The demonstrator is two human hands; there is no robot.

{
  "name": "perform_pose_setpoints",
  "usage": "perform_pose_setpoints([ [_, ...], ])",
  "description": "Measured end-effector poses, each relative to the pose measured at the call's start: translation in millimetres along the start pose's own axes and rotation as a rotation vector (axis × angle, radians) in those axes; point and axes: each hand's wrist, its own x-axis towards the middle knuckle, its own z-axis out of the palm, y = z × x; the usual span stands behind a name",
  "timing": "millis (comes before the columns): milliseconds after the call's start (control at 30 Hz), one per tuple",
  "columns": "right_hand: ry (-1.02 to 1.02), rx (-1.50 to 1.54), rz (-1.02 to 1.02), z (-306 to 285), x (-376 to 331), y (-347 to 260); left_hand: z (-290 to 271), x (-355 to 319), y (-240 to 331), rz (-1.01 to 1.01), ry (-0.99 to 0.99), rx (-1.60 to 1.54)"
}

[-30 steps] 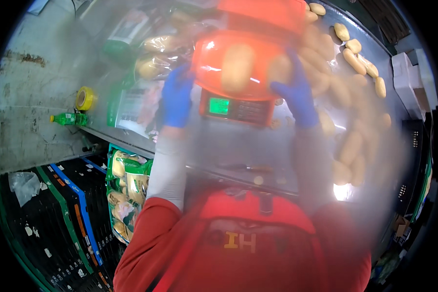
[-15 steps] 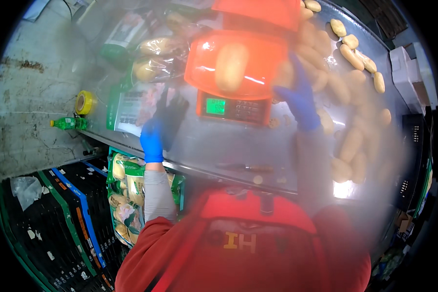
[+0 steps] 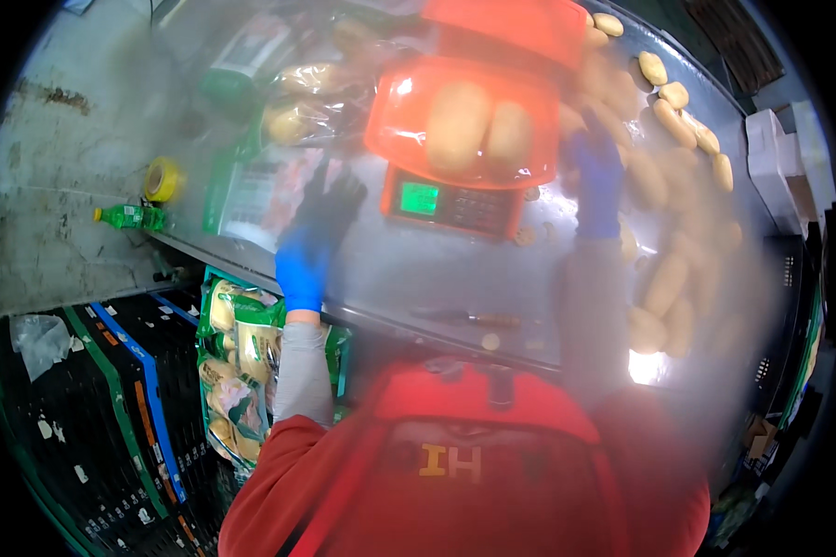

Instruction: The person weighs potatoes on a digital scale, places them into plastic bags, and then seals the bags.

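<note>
Seen from above through a fogged lens: two pale, oval potatoes (image 3: pixel 481 128) lying side by side in the orange tray (image 3: pixel 392 130) of a weighing scale (image 3: pixel 448 206), long axes running away from the wearer, toward the top of the view, ends pointing roughly at the far edge of the steel surface (image 3: pixel 390 269). Skins smooth and yellowish, outlines softened by blur; larger potato at left, smaller at right, apparently touching. Below the tray, the scale's lit green display.

Left hand (image 3: pixel 318 237), in a blue glove with dark fingers, spread open and grasping nothing, hovering low and left of the tray, near the scale's front corner, apart from the potatoes. Right hand (image 3: pixel 596 181), also blue-gloved, raised just beside the tray's right rim, level with the potatoes; too blurred to tell whether clenched or released, or whether touching the tray.

Right of that hand, a long heap of loose potatoes (image 3: pixel 678 121) strung along the surface toward the far corner. Left of the tray, clear bags of potatoes (image 3: pixel 297 102) lying on the surface. Under the near edge, a green-printed sack of potatoes (image 3: pixel 237 371) standing beside black crates (image 3: pixel 102 418). On the concrete floor at left, a yellow tape roll (image 3: pixel 163 178) and a green bottle (image 3: pixel 128 216), near each other.
</note>
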Motion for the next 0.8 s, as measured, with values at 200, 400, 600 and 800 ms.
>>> perform_pose_setpoints([
  [200, 0.101, -0.103, 0.062, -13, -32, -18, 5, -3, 1, -0.032, -0.067, 0.111],
  [400, 0.007, -0.153, 0.057, -14, -41, -13, 16, -7, 2, 0.009, 0.006, 0.123],
  [600, -0.002, -0.203, 0.023, -3, -47, -11, 21, -16, 2, 0.016, 0.057, 0.012],
  [800, -0.011, -0.832, -0.515, 61, -31, -15, 33, -37, -15, -0.065, 0.046, -0.206],
])
